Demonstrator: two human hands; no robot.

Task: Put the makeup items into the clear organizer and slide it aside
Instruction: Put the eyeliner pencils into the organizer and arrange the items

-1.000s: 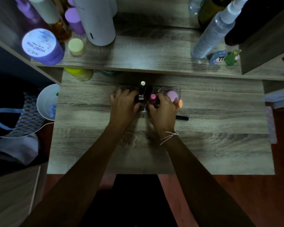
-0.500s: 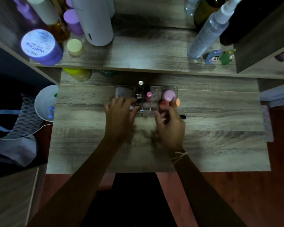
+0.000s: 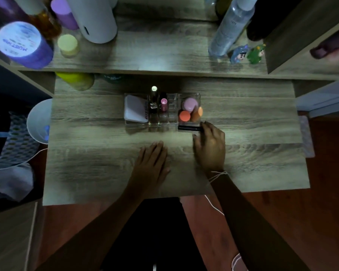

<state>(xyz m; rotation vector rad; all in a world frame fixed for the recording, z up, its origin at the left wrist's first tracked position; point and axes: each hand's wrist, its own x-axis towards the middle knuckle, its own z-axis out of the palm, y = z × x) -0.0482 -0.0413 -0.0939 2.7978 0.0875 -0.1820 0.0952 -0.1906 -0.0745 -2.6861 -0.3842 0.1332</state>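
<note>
The clear organizer (image 3: 137,125) stands at the middle of the wooden table. It holds a white compact (image 3: 135,109) on the left, a silver-capped tube (image 3: 154,94) and a pink lipstick (image 3: 163,104) in the middle slots, and a pink sponge (image 3: 190,104) with two orange sponges (image 3: 184,116) on the right. A black tube (image 3: 189,128) lies on the table against the organizer's front right. My right hand (image 3: 210,145) touches the tube's right end with its fingertips, thumb apart. My left hand (image 3: 152,161) rests flat on the table, below the organizer, holding nothing.
A raised shelf behind carries a white cylinder (image 3: 94,18), a purple jar (image 3: 22,44), a clear spray bottle (image 3: 229,28) and two small figurines (image 3: 240,53). A yellow bottle (image 3: 74,80) lies under the shelf. A white bowl (image 3: 37,122) sits off the table's left edge.
Both hands have come off the organizer and drawn back toward me. The right hand moved right to the black tube; the left hand settled flat on the table.
</note>
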